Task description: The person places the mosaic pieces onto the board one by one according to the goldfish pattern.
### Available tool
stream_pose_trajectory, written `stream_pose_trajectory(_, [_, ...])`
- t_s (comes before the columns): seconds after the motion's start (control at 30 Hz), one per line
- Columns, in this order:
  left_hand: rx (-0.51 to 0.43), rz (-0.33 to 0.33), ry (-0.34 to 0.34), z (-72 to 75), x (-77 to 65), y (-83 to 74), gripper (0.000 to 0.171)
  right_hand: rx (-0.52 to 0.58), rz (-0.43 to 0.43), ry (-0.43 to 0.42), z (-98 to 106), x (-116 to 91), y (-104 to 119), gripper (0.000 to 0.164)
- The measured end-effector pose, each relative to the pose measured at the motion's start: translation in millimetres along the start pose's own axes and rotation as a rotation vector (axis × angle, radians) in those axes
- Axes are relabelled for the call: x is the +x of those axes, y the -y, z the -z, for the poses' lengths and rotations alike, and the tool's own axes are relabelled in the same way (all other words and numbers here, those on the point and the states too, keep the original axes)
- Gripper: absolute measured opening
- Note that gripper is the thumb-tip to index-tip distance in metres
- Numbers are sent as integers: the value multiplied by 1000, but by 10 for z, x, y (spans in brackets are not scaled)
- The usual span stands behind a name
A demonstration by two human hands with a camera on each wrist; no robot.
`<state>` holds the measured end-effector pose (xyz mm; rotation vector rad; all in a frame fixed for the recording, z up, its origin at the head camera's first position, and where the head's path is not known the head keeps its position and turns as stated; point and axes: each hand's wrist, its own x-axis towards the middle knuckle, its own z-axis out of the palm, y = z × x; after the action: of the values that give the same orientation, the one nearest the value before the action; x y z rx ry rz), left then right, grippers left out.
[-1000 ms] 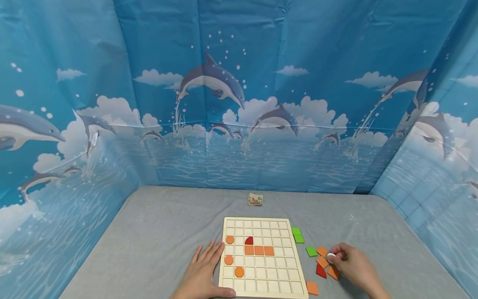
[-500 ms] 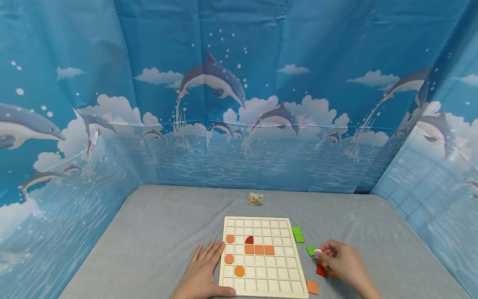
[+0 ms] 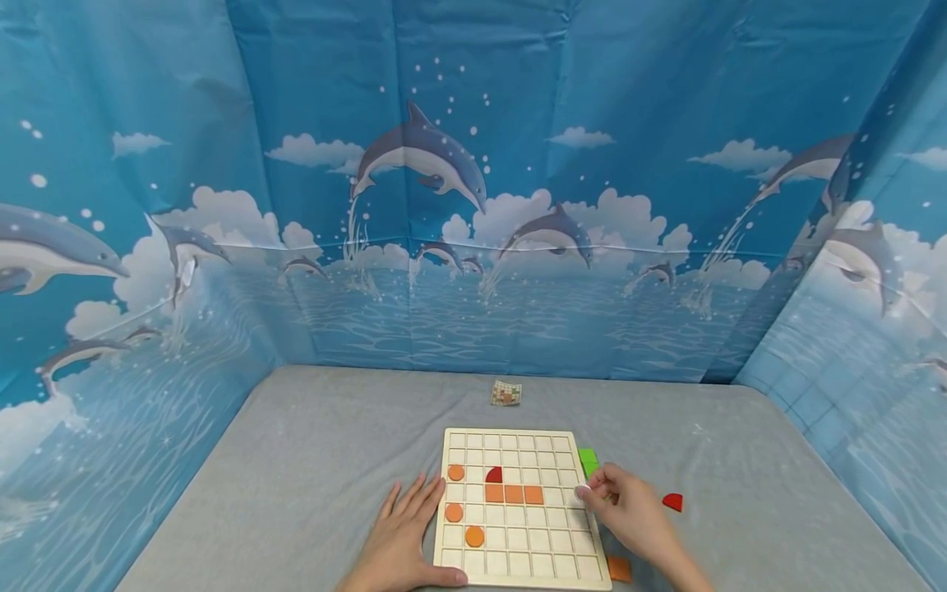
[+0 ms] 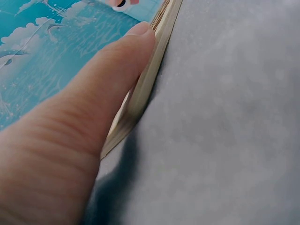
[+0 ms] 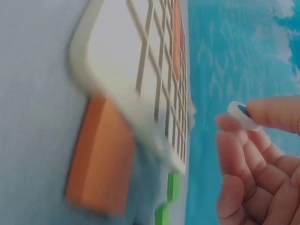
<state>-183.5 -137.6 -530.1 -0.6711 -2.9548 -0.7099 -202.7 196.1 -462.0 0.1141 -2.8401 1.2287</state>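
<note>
1. A white disc (image 5: 240,116) with a dark spot is at the board's right edge in the head view. It is round, so no side is longer; the right wrist view shows it tilted.
2. The right hand (image 3: 632,511) pinches it between thumb and fingertips, the other fingers curled.
3. The gridded board (image 3: 518,541) lies flat, its side edges running away from the person; which side is longer cannot be told.
4. The left hand (image 3: 399,534) has its fingers extended along the board's left edge, its thumb on the near left corner.
5. On the board, three orange squares (image 3: 514,494) form a row running left to right. A red quarter-round (image 3: 495,475) sits just beyond the leftmost, its curve facing far left. Three orange rounds (image 3: 454,513) lie further left.
6. Right of the board are green tiles (image 3: 588,457), an orange tile (image 3: 620,568) and a loose red piece (image 3: 672,501).
7. Beyond the board, a card (image 3: 506,394) shows a coloured grid; its detail is too small to read.
8. Behind hangs a dolphin-printed backdrop (image 3: 459,312).
</note>
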Motion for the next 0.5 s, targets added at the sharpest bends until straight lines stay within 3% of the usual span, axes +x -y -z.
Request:
stream_pose_trajectory(0.27, [1,2,-1,-4,3,0,122,60,134,130,-172,15,149,17])
stream_pose_trajectory(0.5, [-6,1,2,3,-2,-3,121,53,239,168,-298,37,236,12])
